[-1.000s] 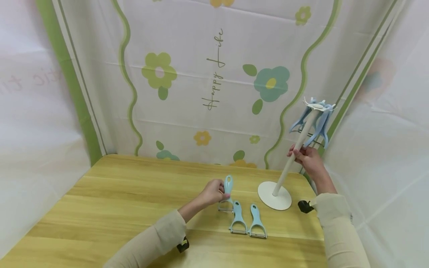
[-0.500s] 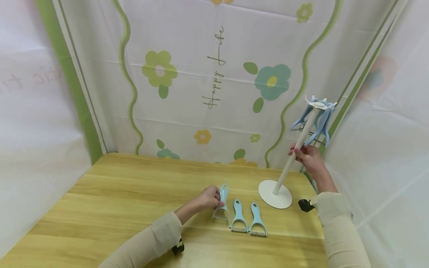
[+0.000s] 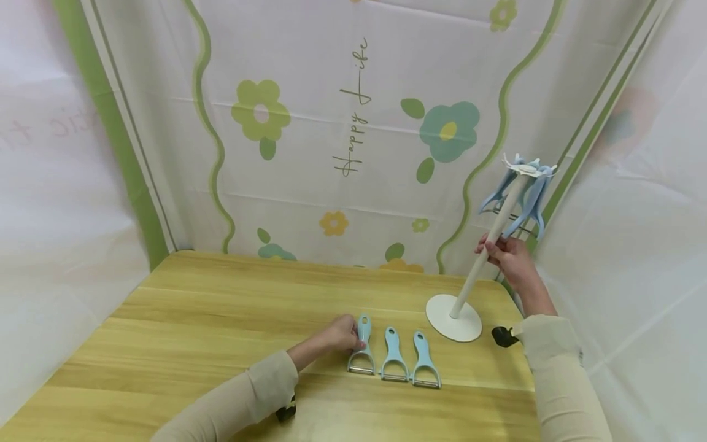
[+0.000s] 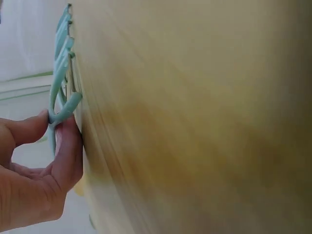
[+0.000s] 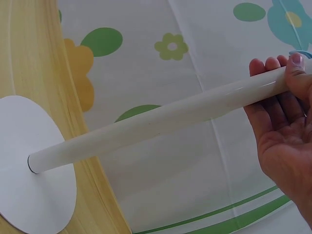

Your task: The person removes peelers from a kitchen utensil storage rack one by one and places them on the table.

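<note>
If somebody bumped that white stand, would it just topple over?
The white stand might tip under a push high up, since it is tall and blue peelers hang near its top. Its wide, flat base should help it resist a gentle nudge. The shiny, smooth pole may feel slippery.

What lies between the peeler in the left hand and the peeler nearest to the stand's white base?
A third light-blue peeler lies there on the table, as the head view shows.
</note>
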